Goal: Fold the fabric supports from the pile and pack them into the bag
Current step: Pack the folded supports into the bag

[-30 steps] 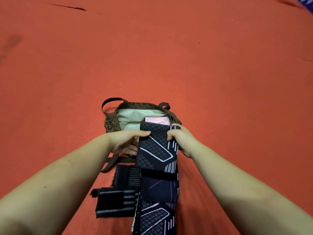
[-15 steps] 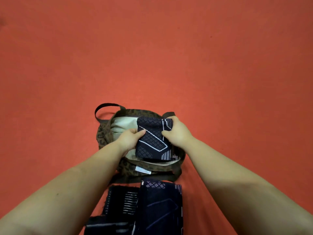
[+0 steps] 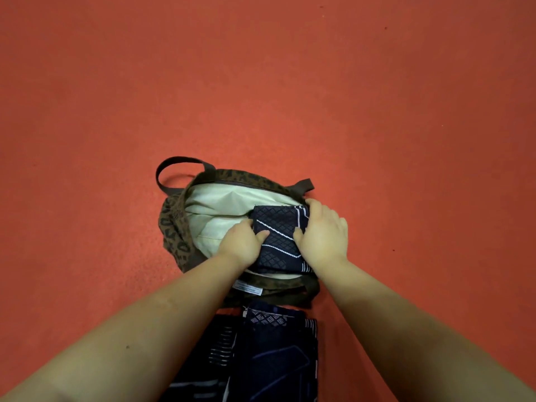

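A brown patterned bag (image 3: 174, 227) with a pale lining lies open on the red floor. Inside its mouth sits a folded dark fabric support (image 3: 278, 230) with white lines. My left hand (image 3: 242, 242) grips the support's left edge, thumb on top. My right hand (image 3: 322, 230) holds its right edge, fingers curled over the far corner. A pile of dark fabric supports (image 3: 275, 355) lies on the floor just in front of the bag, between my forearms.
The bag's dark strap handle (image 3: 174, 165) loops out at the far left. A white label (image 3: 248, 287) shows on the near rim. Red floor (image 3: 406, 111) spreads all around.
Both hands have pushed the folded support from above the pile forward and down into the bag's opening. The view has shifted forward over the bag.
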`<state>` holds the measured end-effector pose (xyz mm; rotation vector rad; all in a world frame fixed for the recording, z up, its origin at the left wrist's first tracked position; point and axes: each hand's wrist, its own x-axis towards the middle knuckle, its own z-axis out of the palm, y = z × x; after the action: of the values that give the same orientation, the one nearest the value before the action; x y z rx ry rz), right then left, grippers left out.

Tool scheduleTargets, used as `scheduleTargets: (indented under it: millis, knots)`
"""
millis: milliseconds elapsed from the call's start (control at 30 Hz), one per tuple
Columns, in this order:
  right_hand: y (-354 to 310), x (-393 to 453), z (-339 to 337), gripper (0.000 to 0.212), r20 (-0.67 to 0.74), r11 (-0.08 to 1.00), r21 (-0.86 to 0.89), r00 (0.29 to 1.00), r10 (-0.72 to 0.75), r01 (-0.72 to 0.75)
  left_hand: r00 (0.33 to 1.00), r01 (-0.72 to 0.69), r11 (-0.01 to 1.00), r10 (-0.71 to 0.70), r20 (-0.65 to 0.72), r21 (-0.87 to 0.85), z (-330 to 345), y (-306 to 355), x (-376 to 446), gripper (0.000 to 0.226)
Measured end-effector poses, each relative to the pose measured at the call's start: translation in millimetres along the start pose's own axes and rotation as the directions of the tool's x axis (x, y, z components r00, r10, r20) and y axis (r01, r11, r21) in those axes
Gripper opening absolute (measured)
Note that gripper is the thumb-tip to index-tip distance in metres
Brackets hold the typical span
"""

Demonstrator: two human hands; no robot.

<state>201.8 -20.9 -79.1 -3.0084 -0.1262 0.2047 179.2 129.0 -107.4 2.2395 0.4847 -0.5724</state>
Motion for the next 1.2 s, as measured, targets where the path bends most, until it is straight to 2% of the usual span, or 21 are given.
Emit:
scheduleTargets:
  millis: [67,100,133,167,200,233,267,333,400,500,600,733,867,1000,1200]
  knots:
    - [6,-5,7,0.05,-0.174,0.995,-0.025,0.98,-0.097,0.094,0.989,-0.076,0.987,0.093,-0.118,0.14,-2,-3,-6,0.06]
    - [9,-7,7,0.046,-0.262,0.993,-0.003,0.958,-0.113,0.117,0.961,-0.176,0.963,0.214,-0.178,0.206,-7,-2,-11,0.062]
    - [13,-9,7,0.042,-0.317,0.993,0.029,0.943,-0.102,0.117,0.899,-0.321,0.906,0.383,-0.212,0.276,-11,0,-15,0.06]
    - [19,-10,6,0.041,-0.333,0.994,0.048,0.94,-0.077,0.099,0.805,-0.467,0.809,0.556,-0.207,0.357,-14,1,-17,0.056]
    - [25,-12,5,0.041,-0.313,0.996,0.049,0.948,-0.053,0.071,0.708,-0.573,0.691,0.688,-0.158,0.442,-17,2,-17,0.055]
    - [31,-14,4,0.041,-0.264,0.999,0.026,0.964,-0.024,0.031,0.65,-0.635,0.576,0.758,-0.046,0.515,-19,5,-17,0.058]
    - [35,-15,3,0.039,-0.191,1.0,-0.012,0.982,0.012,-0.015,0.657,-0.662,0.502,0.746,0.108,0.557,-21,9,-18,0.062]
    - [40,-17,0,0.035,-0.015,0.991,-0.09,0.995,0.095,-0.096,0.731,-0.651,0.456,0.593,0.338,0.607,-18,14,-16,0.069]
    - [43,-15,-2,0.032,0.038,0.982,-0.106,0.986,0.16,-0.155,0.776,-0.617,0.425,0.468,0.422,0.663,-14,18,-12,0.072]
    - [45,-10,-7,0.031,0.003,0.965,0.0,0.965,0.262,-0.262,0.799,-0.597,0.429,0.392,0.456,0.678,-3,22,-6,0.078]
    - [48,-12,-9,0.028,0.021,0.956,0.042,0.957,0.291,-0.291,0.815,-0.578,0.413,0.325,0.479,0.704,7,26,-1,0.08]
    - [46,-23,-5,0.03,0.101,0.948,0.165,0.961,0.257,-0.271,0.824,-0.566,0.372,0.287,0.489,0.736,17,31,6,0.08]
    - [35,-39,-4,0.048,0.095,0.924,0.297,0.971,0.221,-0.24,0.829,-0.559,0.357,0.252,0.499,0.748,15,37,9,0.08]
    - [22,-63,-9,0.059,0.057,0.926,0.344,0.988,0.146,-0.156,0.827,-0.561,0.406,0.307,0.471,0.721,4,34,-9,0.077]
    - [10,-91,-20,0.058,0.07,0.94,0.327,0.994,0.081,-0.1,0.854,-0.519,0.477,0.321,0.409,0.709,-17,13,-54,0.072]
